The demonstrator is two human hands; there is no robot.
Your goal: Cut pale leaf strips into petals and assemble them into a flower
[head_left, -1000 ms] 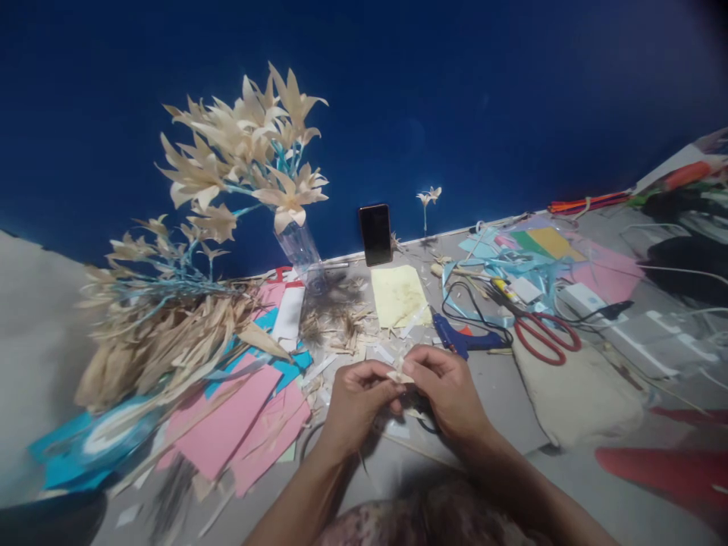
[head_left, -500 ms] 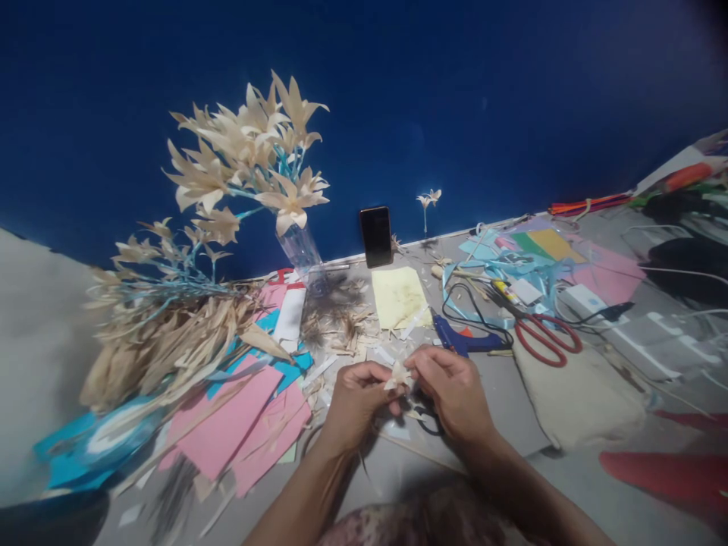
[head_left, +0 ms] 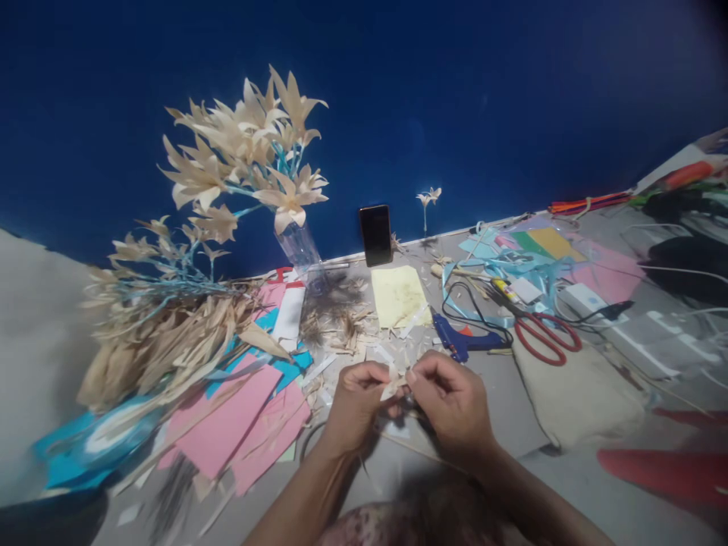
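Note:
Between my two hands is a small cream flower (head_left: 393,381) that looks made of dried husk. My left hand (head_left: 359,398) pinches it from the left, thumb and forefinger closed. My right hand (head_left: 455,398) pinches a petal on its right side, fingers curled in. The lower part of the flower is hidden by my fingers. Just beyond my right hand lies a blue glue gun (head_left: 469,339). Past my hands a yellow paper sheet (head_left: 401,297) lies among husk scraps (head_left: 346,337).
At the left, cream flowers (head_left: 290,197) stand in a clear vase (head_left: 301,254) beside dried husks (head_left: 171,349) and pink paper (head_left: 227,413). A phone (head_left: 376,236) leans on the blue wall. Red-handled scissors (head_left: 546,339), a cloth pouch (head_left: 580,406) and a power strip (head_left: 654,341) lie right.
My right hand has dropped slightly and closed in on the flower, its fingers now nearer my left fingertips. The flower has tilted, with a petal pointing down and left.

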